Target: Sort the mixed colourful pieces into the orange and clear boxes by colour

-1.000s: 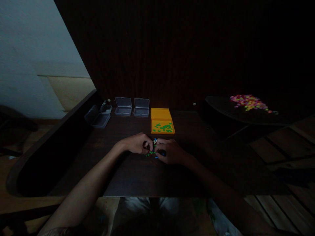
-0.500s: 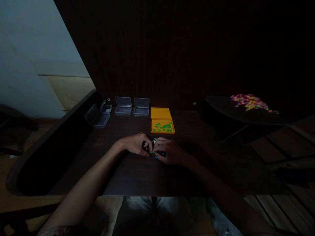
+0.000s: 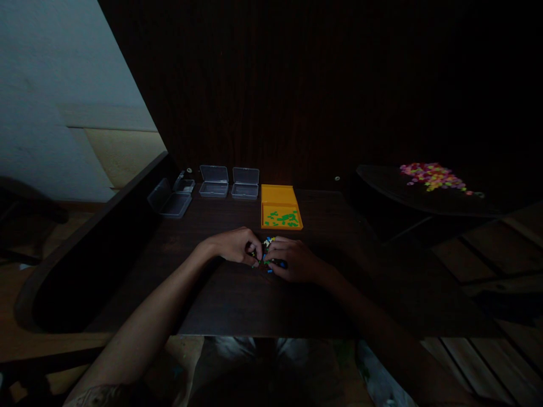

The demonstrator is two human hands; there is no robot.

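My left hand [image 3: 240, 247] is curled over a pile of small colored plastic pieces [image 3: 268, 242], thumb and fingertips brought together. A tiny green bit shows at its fingertips. My right hand [image 3: 294, 260] lies close beside it with fingers bent, pinching a small green piece [image 3: 266, 262]. White, yellow and blue pieces peek out around and beneath the fingers, and much of the pile is covered. One blue piece [image 3: 270, 271] lies on the table just below the right fingers. Beyond the hands, a yellow box [image 3: 281, 195] with its lid up holds several green pieces [image 3: 288, 217].
Clear plastic boxes with raised lids, among them one box [image 3: 214, 189] and another [image 3: 245, 191], line the back left of the dark table [image 3: 237, 311]. A heap of bright beads [image 3: 435, 176] sits on a side shelf at right. A raised side panel [image 3: 85, 249] borders the left.
The two hands' fingertips have parted slightly over the pile; a green piece stays at the right fingertips. The view has shifted a little.
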